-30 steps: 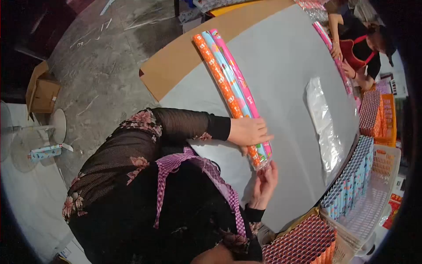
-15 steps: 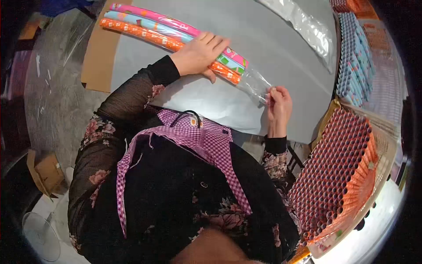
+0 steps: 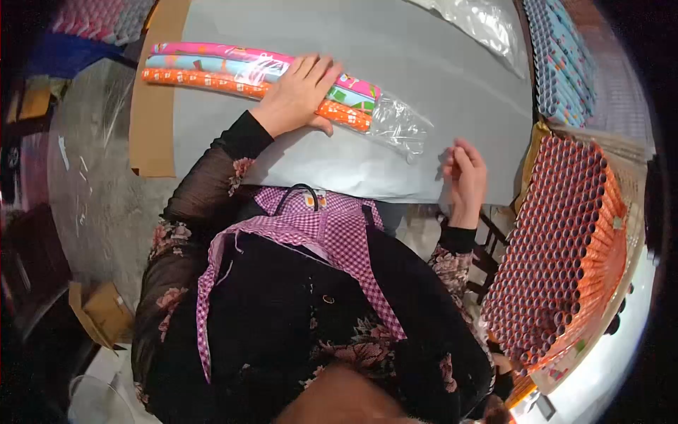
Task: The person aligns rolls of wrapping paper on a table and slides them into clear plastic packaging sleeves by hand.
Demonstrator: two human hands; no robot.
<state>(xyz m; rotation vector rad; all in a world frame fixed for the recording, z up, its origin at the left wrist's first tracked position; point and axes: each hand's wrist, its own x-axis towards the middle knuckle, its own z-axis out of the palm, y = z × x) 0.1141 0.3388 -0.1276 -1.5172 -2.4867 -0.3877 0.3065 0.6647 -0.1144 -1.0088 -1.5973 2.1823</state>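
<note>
Three printed wrapping paper rolls [image 3: 212,83], pink, light blue and orange, lie side by side in a clear plastic bag. Across them rests my left hand [image 3: 300,95], its fingers over the far edge and its thumb at the near side, holding the pack against the table. Beyond the rolls' right ends, the bag's loose clear end [image 3: 401,127] lies on the table. My right hand [image 3: 466,177] is in the air to the right of that end, apart from it. Its fingers are curled, thumb and forefinger close together; whatever is between them is too small to tell.
The grey tabletop [image 3: 459,92] has a cardboard strip [image 3: 155,120] at its left edge. Clear plastic bags [image 3: 487,32] lie at the far right. A crate of orange rolls [image 3: 551,247] stands at my right, with blue rolls [image 3: 561,67] beyond. A cardboard box [image 3: 106,311] sits low left.
My right hand has let go of the bag's clear end and drawn away to the right. The clear end has dropped to the table. My left hand stays on the rolls; the view has shifted.
</note>
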